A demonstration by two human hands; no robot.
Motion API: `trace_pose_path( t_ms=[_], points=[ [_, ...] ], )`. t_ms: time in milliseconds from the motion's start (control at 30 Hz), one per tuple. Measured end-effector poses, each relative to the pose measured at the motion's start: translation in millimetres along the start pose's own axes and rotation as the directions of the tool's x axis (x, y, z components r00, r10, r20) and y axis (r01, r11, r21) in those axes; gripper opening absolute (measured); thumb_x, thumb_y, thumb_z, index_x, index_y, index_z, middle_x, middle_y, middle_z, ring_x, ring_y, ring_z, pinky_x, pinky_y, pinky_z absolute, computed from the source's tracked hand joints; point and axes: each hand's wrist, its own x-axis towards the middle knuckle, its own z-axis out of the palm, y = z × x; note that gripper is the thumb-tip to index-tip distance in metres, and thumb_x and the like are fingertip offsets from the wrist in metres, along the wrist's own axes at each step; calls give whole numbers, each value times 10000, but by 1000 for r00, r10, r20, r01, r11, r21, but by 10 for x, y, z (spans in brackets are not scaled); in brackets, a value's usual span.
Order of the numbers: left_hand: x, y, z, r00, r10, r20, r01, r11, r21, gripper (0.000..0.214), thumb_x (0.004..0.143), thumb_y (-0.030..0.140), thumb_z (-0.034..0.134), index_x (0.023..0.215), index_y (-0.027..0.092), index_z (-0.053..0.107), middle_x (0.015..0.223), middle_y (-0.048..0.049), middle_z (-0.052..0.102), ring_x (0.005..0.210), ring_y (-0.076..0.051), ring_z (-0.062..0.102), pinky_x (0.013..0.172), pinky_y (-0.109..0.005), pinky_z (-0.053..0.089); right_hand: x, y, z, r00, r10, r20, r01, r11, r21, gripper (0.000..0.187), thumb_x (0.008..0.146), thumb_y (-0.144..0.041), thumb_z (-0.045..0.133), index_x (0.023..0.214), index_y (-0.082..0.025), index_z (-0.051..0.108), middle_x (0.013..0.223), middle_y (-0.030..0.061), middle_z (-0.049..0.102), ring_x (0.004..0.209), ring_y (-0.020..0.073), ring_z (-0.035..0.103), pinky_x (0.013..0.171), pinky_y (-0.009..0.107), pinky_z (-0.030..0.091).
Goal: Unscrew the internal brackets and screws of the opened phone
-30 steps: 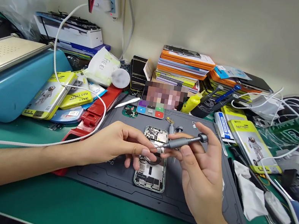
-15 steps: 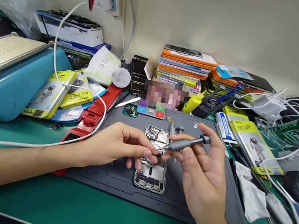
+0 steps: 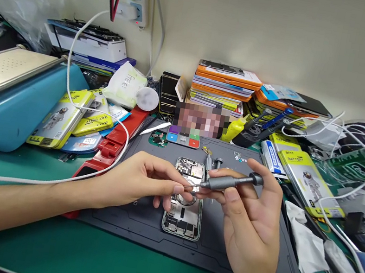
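In my right hand [image 3: 252, 224] is a grey precision screwdriver [image 3: 226, 182], held nearly level, its capped end toward the right and its thin shaft pointing left. The thumb and fingers of my left hand [image 3: 157, 179] close on the screwdriver's tip; whether a tiny part sits between them is hidden. Below both hands lies an opened smartphone [image 3: 185, 217], its inner parts exposed and its upper middle partly covered by my fingers. It rests on a dark grey work mat [image 3: 139, 223]. Just behind my right hand, another small screwdriver [image 3: 219, 163] is partly visible.
Behind the phone are a coloured magnetic tray [image 3: 182, 139], a small green circuit board [image 3: 158, 139] and a yellow bottle [image 3: 233, 129]. A red clamp fixture [image 3: 109, 149] and white cable [image 3: 53, 185] lie left. Battery packs [image 3: 308, 182] and crumpled white tissue [image 3: 306, 245] lie right.
My right hand and the screwdriver have shifted slightly right and down in view, and the handle is a little more level. My left hand stays at the tip. The whole view has shifted a little.
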Motion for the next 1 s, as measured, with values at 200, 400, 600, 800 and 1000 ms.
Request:
trace_pose_path(
  t_ms=[200,400,600,800,1000],
  points=[
    [5,-8,10,1000,-24,-4,24,999,-27,137,941,265,833,1040,179,873,1015,-82,866,693,-122,754,605,-183,568,4,-14,-7,999,26,21,-27,1000,11,372,1084,-295,638,1417,-389,500,1137,41,776,827,191,787,767,371,694],
    [3,-14,4,999,-42,19,43,997,-61,118,924,283,866,987,183,868,956,-55,866,665,-108,741,595,-175,573,1,-18,-10,999,34,36,-34,999,-6,374,1082,-311,642,1418,-394,500,1137,42,771,791,179,777,745,356,681],
    [7,-11,-17,998,-49,47,53,994,-91,113,929,266,861,999,177,868,1002,-69,869,668,-107,749,599,-174,575,27,-3,-25,997,64,40,-64,998,-5,399,1072,-330,657,1430,-395,494,1116,38,771,779,186,767,740,370,680],
    [6,-7,-19,997,-57,61,62,993,-95,92,934,251,852,991,180,864,997,-67,869,675,-114,761,604,-179,579,45,-13,-36,992,102,71,-105,994,36,387,1073,-333,648,1426,-394,504,1102,23,767,728,167,743,726,369,678],
    [8,-1,-14,996,-68,51,71,995,-76,110,927,259,852,978,162,856,989,-79,866,664,-123,758,596,-190,579,45,-4,-29,991,107,81,-110,993,41,384,1077,-328,638,1429,-399,498,1112,27,760,697,169,745,674,368,671]
  ],
)
